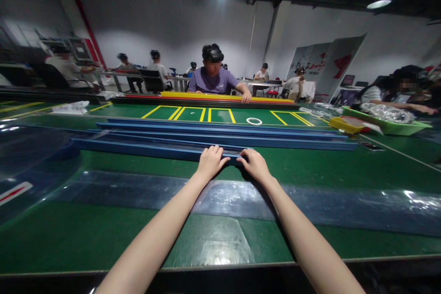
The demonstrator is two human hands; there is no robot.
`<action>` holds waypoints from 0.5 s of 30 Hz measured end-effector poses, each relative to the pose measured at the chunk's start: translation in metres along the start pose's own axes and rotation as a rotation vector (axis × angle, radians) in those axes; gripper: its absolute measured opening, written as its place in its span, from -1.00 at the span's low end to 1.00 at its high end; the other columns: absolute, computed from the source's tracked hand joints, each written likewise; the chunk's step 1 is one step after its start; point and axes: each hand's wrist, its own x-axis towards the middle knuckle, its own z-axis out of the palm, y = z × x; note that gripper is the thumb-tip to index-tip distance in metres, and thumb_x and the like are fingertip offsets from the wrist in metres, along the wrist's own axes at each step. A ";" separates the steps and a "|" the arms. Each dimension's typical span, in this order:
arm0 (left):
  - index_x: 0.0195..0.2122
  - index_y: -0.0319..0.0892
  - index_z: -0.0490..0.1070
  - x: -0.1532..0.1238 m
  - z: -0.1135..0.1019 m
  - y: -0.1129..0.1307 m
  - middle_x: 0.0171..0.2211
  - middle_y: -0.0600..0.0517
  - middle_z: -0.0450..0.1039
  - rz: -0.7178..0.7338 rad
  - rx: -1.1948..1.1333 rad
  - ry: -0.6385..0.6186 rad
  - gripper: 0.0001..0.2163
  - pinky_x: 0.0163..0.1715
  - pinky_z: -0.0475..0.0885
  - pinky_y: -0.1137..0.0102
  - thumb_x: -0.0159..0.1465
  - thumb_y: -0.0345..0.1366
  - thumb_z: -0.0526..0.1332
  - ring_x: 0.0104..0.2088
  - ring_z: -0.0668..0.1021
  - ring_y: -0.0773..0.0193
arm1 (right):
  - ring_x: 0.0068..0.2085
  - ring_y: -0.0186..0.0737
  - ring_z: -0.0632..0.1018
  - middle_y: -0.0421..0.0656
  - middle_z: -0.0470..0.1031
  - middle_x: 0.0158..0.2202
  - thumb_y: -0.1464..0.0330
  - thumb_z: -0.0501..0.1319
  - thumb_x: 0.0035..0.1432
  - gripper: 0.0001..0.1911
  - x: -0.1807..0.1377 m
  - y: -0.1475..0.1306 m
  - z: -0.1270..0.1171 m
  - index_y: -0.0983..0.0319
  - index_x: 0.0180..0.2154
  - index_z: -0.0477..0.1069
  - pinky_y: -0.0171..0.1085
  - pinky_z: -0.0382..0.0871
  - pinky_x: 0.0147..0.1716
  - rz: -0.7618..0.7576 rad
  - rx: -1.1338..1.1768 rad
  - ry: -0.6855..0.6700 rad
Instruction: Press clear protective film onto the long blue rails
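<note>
Both arms reach forward to the right end of a long blue channel strip lying on the green table. My left hand grips the strip with fingers over its far side and thumb along the near side. Close to the strip's end, my right hand is curled round it in the same way, the thumbs facing each other. Just behind lie more long blue strips, side by side. Nearer me, a long band of clear plastic film runs across the table under my forearms.
A coiled clear plastic sheet lies at left. Across the table, a person has a hand on stacked yellow strips. A white ring, a yellow tray and a green tray stand farther off, near another person at right.
</note>
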 end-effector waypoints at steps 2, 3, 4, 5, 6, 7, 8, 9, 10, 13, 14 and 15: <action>-0.34 -0.20 0.34 0.000 0.001 0.000 -0.30 -0.06 0.38 -0.014 -0.003 0.005 -0.72 -0.31 0.22 0.34 0.22 -0.06 0.09 -0.24 0.40 0.16 | -0.22 -0.28 0.43 -0.14 0.48 -0.29 0.32 0.12 0.14 -0.87 0.000 -0.002 -0.001 0.23 -0.33 0.40 -0.38 0.18 -0.28 0.006 -0.060 -0.018; -0.34 -0.19 0.34 0.001 0.001 -0.001 -0.30 -0.06 0.38 -0.021 -0.004 0.007 -0.72 -0.31 0.22 0.34 0.21 -0.05 0.10 -0.23 0.39 0.16 | -0.22 -0.27 0.44 -0.14 0.48 -0.28 0.32 0.12 0.14 -0.87 0.001 -0.003 -0.001 0.22 -0.32 0.40 -0.37 0.17 -0.29 0.004 -0.093 -0.028; -0.35 -0.19 0.34 0.001 0.002 -0.001 -0.30 -0.06 0.38 -0.028 -0.005 0.009 -0.72 -0.31 0.23 0.35 0.20 -0.05 0.11 -0.23 0.39 0.17 | -0.22 -0.26 0.44 -0.13 0.47 -0.27 0.32 0.11 0.15 -0.86 0.001 -0.004 -0.003 0.22 -0.32 0.40 -0.36 0.17 -0.30 0.000 -0.128 -0.040; -0.35 -0.19 0.34 0.001 0.002 -0.002 -0.30 -0.05 0.37 -0.033 -0.005 0.011 -0.72 -0.31 0.23 0.36 0.20 -0.04 0.12 -0.23 0.39 0.17 | -0.23 -0.25 0.44 -0.12 0.47 -0.27 0.33 0.10 0.16 -0.86 0.001 -0.005 -0.004 0.22 -0.31 0.40 -0.35 0.17 -0.31 -0.007 -0.163 -0.054; -0.36 -0.19 0.34 0.001 0.003 -0.002 -0.30 -0.05 0.37 -0.037 -0.006 0.013 -0.72 -0.30 0.24 0.36 0.20 -0.04 0.12 -0.23 0.39 0.17 | -0.23 -0.24 0.45 -0.11 0.47 -0.26 0.33 0.08 0.16 -0.85 0.001 -0.006 -0.005 0.22 -0.31 0.40 -0.35 0.16 -0.32 -0.015 -0.197 -0.067; -0.36 -0.18 0.35 0.002 0.003 -0.003 -0.31 -0.05 0.37 -0.039 -0.007 0.014 -0.71 -0.30 0.24 0.36 0.19 -0.03 0.12 -0.23 0.39 0.17 | -0.23 -0.23 0.45 -0.10 0.47 -0.26 0.34 0.07 0.17 -0.84 0.002 -0.007 -0.007 0.23 -0.31 0.40 -0.34 0.16 -0.32 -0.021 -0.226 -0.080; -0.36 -0.18 0.35 0.002 0.004 -0.003 -0.31 -0.05 0.37 -0.040 -0.007 0.013 -0.71 -0.31 0.25 0.36 0.19 -0.03 0.12 -0.24 0.39 0.17 | -0.23 -0.22 0.45 -0.09 0.47 -0.26 0.34 0.06 0.18 -0.83 0.002 -0.008 -0.008 0.23 -0.30 0.40 -0.33 0.16 -0.32 -0.026 -0.251 -0.091; -0.36 -0.18 0.35 0.002 0.004 -0.004 -0.31 -0.05 0.36 -0.042 -0.008 0.011 -0.71 -0.31 0.25 0.35 0.19 -0.02 0.11 -0.24 0.38 0.17 | -0.22 -0.22 0.45 -0.08 0.48 -0.26 0.35 0.05 0.18 -0.83 0.002 -0.009 -0.009 0.23 -0.30 0.40 -0.33 0.16 -0.32 -0.029 -0.268 -0.098; -0.36 -0.18 0.35 0.002 0.004 -0.004 -0.31 -0.05 0.36 -0.043 -0.008 0.008 -0.70 -0.31 0.25 0.35 0.19 -0.02 0.11 -0.24 0.38 0.17 | -0.22 -0.21 0.45 -0.07 0.48 -0.26 0.35 0.05 0.18 -0.83 0.002 -0.011 -0.010 0.23 -0.30 0.39 -0.32 0.15 -0.32 -0.032 -0.281 -0.102; -0.36 -0.18 0.35 0.003 0.003 -0.005 -0.32 -0.06 0.36 -0.044 -0.004 -0.001 -0.69 -0.32 0.25 0.35 0.19 -0.01 0.11 -0.25 0.38 0.16 | -0.21 -0.19 0.46 -0.07 0.48 -0.26 0.36 0.03 0.18 -0.82 0.002 -0.012 -0.011 0.24 -0.29 0.38 -0.31 0.15 -0.32 -0.041 -0.297 -0.105; -0.36 -0.19 0.35 0.003 0.003 -0.005 -0.33 -0.06 0.36 -0.041 -0.004 -0.004 -0.69 -0.32 0.25 0.35 0.19 -0.01 0.10 -0.25 0.38 0.16 | -0.21 -0.18 0.46 -0.07 0.48 -0.26 0.36 0.03 0.19 -0.82 0.002 -0.012 -0.011 0.24 -0.29 0.38 -0.31 0.15 -0.32 -0.043 -0.298 -0.107; -0.36 -0.19 0.35 0.003 0.003 -0.005 -0.33 -0.06 0.36 -0.038 -0.006 -0.006 -0.69 -0.32 0.25 0.35 0.19 -0.01 0.10 -0.25 0.38 0.16 | -0.22 -0.18 0.46 -0.06 0.48 -0.26 0.36 0.02 0.19 -0.82 0.002 -0.012 -0.010 0.24 -0.29 0.38 -0.31 0.15 -0.32 -0.044 -0.299 -0.111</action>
